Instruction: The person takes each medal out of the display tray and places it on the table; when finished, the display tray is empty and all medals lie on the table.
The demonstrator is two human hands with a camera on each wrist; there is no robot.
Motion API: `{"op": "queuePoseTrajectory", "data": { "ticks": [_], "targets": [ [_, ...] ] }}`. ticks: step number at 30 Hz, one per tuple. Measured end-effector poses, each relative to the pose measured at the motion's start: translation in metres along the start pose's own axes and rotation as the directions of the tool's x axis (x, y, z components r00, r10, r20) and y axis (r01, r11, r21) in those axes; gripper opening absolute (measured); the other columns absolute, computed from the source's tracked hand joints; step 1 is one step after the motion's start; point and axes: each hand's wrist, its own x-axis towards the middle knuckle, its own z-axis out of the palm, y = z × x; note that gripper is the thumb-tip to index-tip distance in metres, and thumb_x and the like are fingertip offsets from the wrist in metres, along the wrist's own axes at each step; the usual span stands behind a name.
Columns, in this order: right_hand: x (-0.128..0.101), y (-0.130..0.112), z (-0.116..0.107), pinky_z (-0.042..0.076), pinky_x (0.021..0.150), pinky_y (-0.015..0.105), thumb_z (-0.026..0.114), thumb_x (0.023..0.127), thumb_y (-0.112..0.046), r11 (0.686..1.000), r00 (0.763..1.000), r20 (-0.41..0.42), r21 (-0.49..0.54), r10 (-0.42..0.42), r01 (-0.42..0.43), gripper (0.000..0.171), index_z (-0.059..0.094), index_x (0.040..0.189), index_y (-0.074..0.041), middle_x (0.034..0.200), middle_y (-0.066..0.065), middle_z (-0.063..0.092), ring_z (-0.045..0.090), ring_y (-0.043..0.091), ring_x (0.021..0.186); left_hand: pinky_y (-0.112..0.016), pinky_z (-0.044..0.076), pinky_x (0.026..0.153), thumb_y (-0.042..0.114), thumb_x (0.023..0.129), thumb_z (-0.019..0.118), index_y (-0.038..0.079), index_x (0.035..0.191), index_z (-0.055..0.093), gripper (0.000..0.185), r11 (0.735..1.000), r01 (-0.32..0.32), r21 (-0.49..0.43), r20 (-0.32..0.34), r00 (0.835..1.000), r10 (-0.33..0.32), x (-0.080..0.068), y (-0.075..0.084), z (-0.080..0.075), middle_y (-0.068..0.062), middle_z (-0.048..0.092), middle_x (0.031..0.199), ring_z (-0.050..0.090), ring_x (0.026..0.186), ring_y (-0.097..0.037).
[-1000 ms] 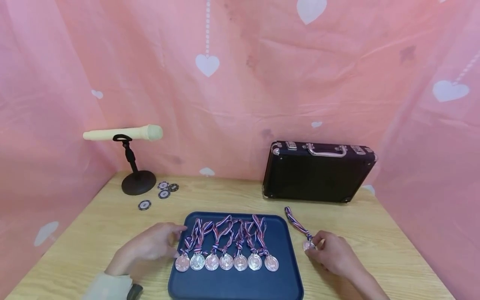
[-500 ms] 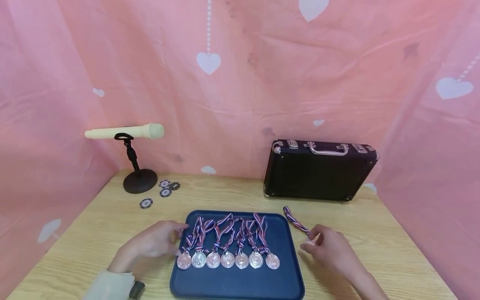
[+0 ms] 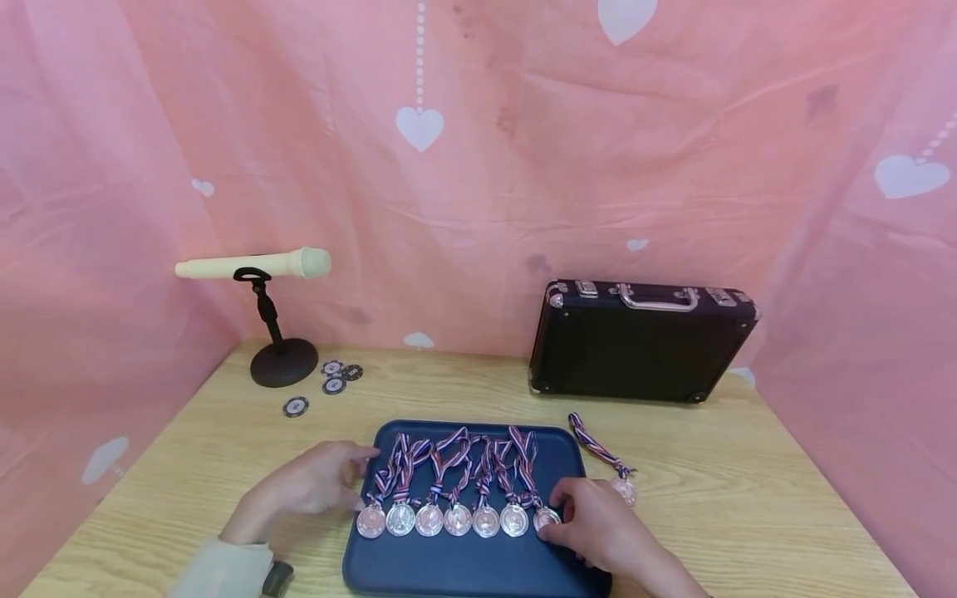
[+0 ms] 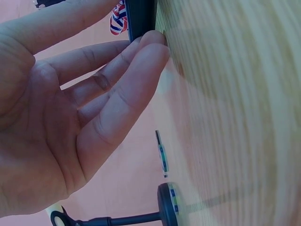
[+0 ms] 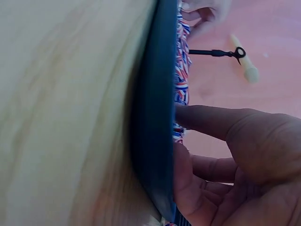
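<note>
Medal (image 3: pixel 547 518) on tray (image 3: pixel 463 565), under right hand (image 3: pixel 594 531)

From the head camera we look forward and down across the desk (image 3: pixel 748 465), with the blue tray (image 3: pixel 463 573) at the near edge below us and the pink curtain closing the far side.

Our left wrist camera sits very close to the left hand (image 4: pixel 70 108), turned on its side, facing along the desk past the tray's left edge to the microphone stand (image 4: pixel 141 217).

Our right wrist camera, also rolled sideways and close, looks along the tray from its right side.

All three views share the tray and the microphone stand.
</note>
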Motion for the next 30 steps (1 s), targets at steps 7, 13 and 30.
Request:
{"op": "queuePoseTrajectory", "data": {
  "ticks": [7, 13, 30],
  "targets": [
    [-0.001, 0.0, 0.005, 0.048, 0.038, 0.029, 0.092, 0.078, -0.018, 0.999, 0.999, -0.008, 0.01, 0.044, -0.044, 0.031, 0.063, 0.087, -0.011, 0.062, 0.001, 0.054, 0.053, 0.008, 0.036, -0.035, 0.05, 0.073, -0.001, 0.075, 0.09, 0.006, 0.142, 0.066, 0.071, 1.0, 0.001, 0.011, 0.002, 1.0, -0.001, -0.001, 0.001, 0.001, -0.002, 0.068, 0.104, 0.056, 0.084, -0.019],
    [-0.001, -0.001, 0.003, 0.051, 0.04, 0.031, 0.092, 0.079, -0.014, 0.988, 0.99, -0.011, 0.067, 0.143, -0.142, 0.035, 0.06, 0.092, -0.011, 0.067, 0.005, 0.056, 0.057, 0.015, 0.041, -0.034, 0.05, 0.072, -0.001, 0.075, 0.091, 0.006, 0.142, 0.066, 0.072, 0.999, -0.026, 0.025, -0.006, 1.0, 0.026, 0.001, 0.0, 0.0, -0.002, 0.068, 0.104, 0.056, 0.083, -0.019],
    [-0.002, 0.013, -0.004, 0.053, 0.039, 0.037, 0.076, 0.094, -0.006, 0.967, 0.996, 0.089, 0.254, -0.001, -0.021, 0.016, 0.063, 0.104, -0.004, 0.066, 0.006, 0.06, 0.061, 0.014, 0.041, -0.034, 0.05, 0.071, -0.002, 0.074, 0.09, 0.005, 0.143, 0.065, 0.074, 1.0, -0.011, 0.015, 0.008, 1.0, 0.011, 0.001, 0.0, -0.001, -0.003, 0.068, 0.105, 0.056, 0.083, -0.019]
  ]
}}
